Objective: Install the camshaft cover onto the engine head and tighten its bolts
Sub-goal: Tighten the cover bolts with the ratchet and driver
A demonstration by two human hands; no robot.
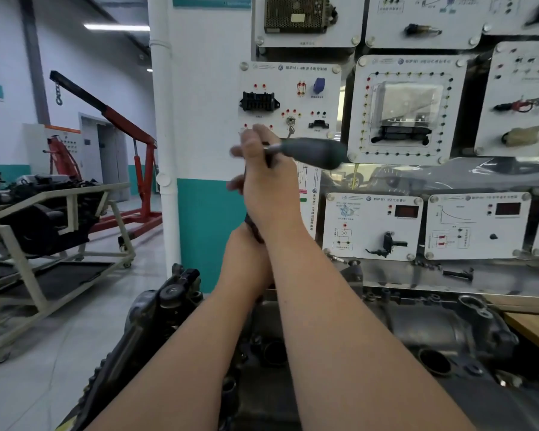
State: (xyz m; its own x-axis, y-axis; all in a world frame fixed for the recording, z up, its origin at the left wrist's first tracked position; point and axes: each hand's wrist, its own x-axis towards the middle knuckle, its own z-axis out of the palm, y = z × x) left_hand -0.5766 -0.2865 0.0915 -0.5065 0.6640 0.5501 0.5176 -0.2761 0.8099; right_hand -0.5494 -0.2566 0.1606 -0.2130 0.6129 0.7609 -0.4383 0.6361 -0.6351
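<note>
**Tool being held high above the engine head**

The right hand (263, 181) is being held up, its fingers (255, 141) being clenched round a tool (311, 154) whose grey handle is jutting out to the right of them. A dark shaft (253, 228) is being led down from those fingers to the left hand (245, 259). That hand's fingers are being hidden, so their grasp cannot be told.

The engine head (442, 331) is lying well below the fingers, along the lower edge. Whether the camshaft cover is seated on it cannot be told. Instrument panels (293, 98) are standing behind the fingers. Open floor (75, 321) is being left to their left, and an engine stand (59, 219) and a red hoist (143, 169) are standing well apart.
</note>
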